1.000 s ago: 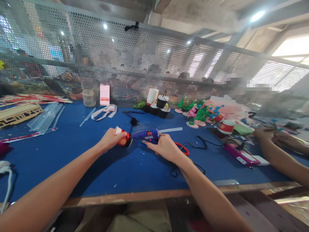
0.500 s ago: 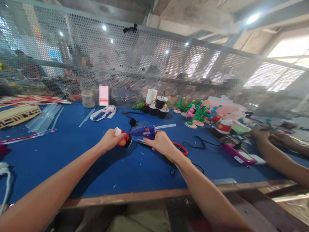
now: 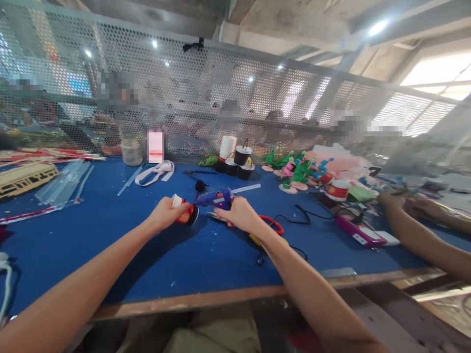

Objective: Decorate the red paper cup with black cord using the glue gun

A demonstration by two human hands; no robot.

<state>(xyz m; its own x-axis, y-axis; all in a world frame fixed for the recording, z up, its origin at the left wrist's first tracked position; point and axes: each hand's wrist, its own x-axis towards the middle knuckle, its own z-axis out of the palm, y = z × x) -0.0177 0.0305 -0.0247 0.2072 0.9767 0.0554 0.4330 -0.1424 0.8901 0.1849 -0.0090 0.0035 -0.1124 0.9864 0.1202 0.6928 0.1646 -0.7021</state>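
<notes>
My left hand is closed around a small red cup with a white rim and a black bottom, held on its side just above the blue table. My right hand grips a blue glue gun with a clear glue stick poking out of its back. The gun's nozzle points left and meets the black bottom of the cup. Its black cord trails off to the right.
Clear glue sticks and a wooden frame lie far left. Black and white cups, green and pink craft pieces, a red-handled tool and a pink device lie behind and right. Another person's arms rest at right. A perforated metal screen backs the table.
Both hands with the cup and glue gun have drifted slightly left and farther away. The nozzle stays at the cup's bottom.
</notes>
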